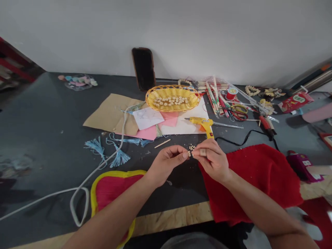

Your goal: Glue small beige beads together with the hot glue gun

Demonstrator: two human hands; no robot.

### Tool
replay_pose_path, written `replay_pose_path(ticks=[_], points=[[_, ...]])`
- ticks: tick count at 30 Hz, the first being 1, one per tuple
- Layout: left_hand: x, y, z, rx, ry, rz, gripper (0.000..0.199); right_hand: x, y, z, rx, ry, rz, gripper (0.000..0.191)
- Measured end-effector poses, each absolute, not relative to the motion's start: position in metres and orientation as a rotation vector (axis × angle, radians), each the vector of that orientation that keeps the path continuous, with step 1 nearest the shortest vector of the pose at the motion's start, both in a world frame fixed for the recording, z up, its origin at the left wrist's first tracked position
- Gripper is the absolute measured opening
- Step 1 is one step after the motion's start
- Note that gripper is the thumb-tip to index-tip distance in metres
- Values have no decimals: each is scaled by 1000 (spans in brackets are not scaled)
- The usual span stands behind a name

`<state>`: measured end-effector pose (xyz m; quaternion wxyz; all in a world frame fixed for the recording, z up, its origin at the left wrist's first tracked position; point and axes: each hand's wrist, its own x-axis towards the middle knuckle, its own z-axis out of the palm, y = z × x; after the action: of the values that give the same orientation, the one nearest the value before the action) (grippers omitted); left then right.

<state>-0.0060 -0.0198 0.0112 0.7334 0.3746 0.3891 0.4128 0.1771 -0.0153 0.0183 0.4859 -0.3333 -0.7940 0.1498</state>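
My left hand pinches a small cluster of pale beads between thumb and fingertips. Close against it from the right, my right hand has its fingertips pressed together; a tiny pale piece shows at their tips. Just beyond the fingertips, a little pile of loose pale pieces lies on the dark table. A yellow glue gun rests above my right hand on white paper. Farther back, a yellow woven basket holds several small pale bead clusters.
A phone leans on the wall. Blue tassels and a white cord lie left. Red cloth is under my right forearm, a yellow-edged pink item by my left. Scissors and wrapped sticks sit back right.
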Motion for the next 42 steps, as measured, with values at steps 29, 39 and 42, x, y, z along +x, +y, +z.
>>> replay_pose_path(ticks=[29,39,42], points=[[-6,-21,13,830,892,903,23,179,-14,21,-807,-2029,338,10],[-6,-21,18,985,937,873,24,180,-13,22,-815,-2082,350,9],[-6,-20,19,1018,947,869,24,180,-12,22,-815,-2101,308,8]])
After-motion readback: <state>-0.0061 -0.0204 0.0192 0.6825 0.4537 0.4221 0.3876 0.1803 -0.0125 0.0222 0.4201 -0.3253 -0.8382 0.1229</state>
